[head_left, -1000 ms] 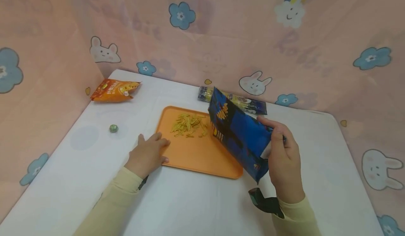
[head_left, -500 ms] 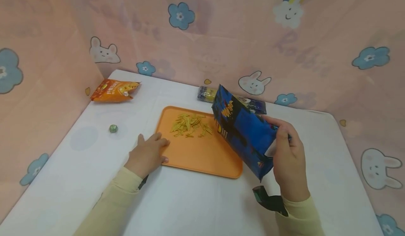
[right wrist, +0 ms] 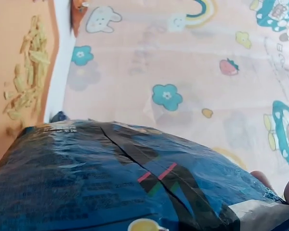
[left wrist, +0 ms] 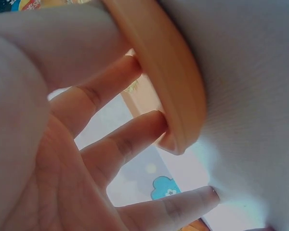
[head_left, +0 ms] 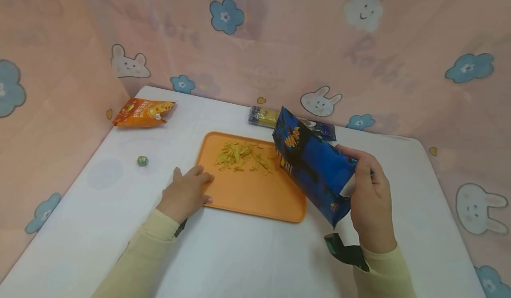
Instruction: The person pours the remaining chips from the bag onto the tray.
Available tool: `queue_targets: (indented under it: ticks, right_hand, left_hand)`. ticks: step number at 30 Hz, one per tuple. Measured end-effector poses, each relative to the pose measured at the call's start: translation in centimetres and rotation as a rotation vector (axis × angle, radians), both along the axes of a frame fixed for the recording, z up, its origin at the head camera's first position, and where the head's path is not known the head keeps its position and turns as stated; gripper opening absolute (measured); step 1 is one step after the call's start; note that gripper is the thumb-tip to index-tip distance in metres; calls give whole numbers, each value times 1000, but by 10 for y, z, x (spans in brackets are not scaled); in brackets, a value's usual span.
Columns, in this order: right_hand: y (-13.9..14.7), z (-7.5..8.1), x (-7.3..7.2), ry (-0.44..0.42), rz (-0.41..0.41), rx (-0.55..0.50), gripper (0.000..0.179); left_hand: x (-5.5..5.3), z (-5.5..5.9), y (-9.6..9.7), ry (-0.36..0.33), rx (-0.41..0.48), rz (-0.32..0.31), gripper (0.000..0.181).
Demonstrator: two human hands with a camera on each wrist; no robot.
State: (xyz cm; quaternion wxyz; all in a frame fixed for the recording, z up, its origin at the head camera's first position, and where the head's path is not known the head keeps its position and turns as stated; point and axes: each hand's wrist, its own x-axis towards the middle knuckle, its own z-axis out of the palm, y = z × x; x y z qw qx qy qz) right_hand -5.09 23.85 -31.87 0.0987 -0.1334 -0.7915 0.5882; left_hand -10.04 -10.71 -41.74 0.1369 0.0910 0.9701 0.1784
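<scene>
In the head view, my right hand (head_left: pixel 373 200) pinches the end of a blue snack bag (head_left: pixel 313 165). The bag tilts down to the left over an orange tray (head_left: pixel 247 196), its far end beside a loose pile of thin yellow snack sticks (head_left: pixel 235 154). My left hand (head_left: pixel 185 194) rests at the tray's left corner, fingers spread along the edge and thumb at the near rim. The left wrist view has fingertips (left wrist: pixel 154 120) against the tray's rim (left wrist: pixel 180 91). The bag (right wrist: pixel 86 178) fills the lower right wrist view, thumb and fingertip at its right end.
An orange snack packet (head_left: pixel 143 113) lies at the back left, with a small green round thing (head_left: pixel 142 161) in front of it. Behind the blue bag is a long yellow and dark blue packet (head_left: pixel 265 117), partly hidden. Pink printed cloth (head_left: pixel 255 45) walls the white table.
My right hand and the blue bag have moved slightly right. More yellow sticks lie at the right side of the pile. My left hand has stayed at the tray.
</scene>
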Motion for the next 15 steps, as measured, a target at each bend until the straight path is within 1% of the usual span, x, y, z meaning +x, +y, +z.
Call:
queue_targets:
  ticks: [2,5,7,10,13,14,15]
  right_hand:
    - [0,-1,0,4,12,25,53]
    - [1,2,3,-3,7,37,53]
    - [0,6,5,-11,3,43,53]
    - [-3,18,10,6,-3,7,53]
    - [-12,31,17,79,-11,-45,53]
    - [-16,34,20,124,-11,-81,54]
    - [-20,35,21,169,-13,-87,53]
  left_hand:
    - [0,0,0,1,-3,-2,60]
    - [0,0,0,-2,-10,-5,60]
    - [0,0,0,1,-14,-9,60]
    - [-1,-1,0,3,-12,-10,60]
    - [-1,-1,0,3,-9,-9,60]
    - [-1,-1,0,2,-6,-7,60]
    - [-1,-2,0,4,-5,-7,60]
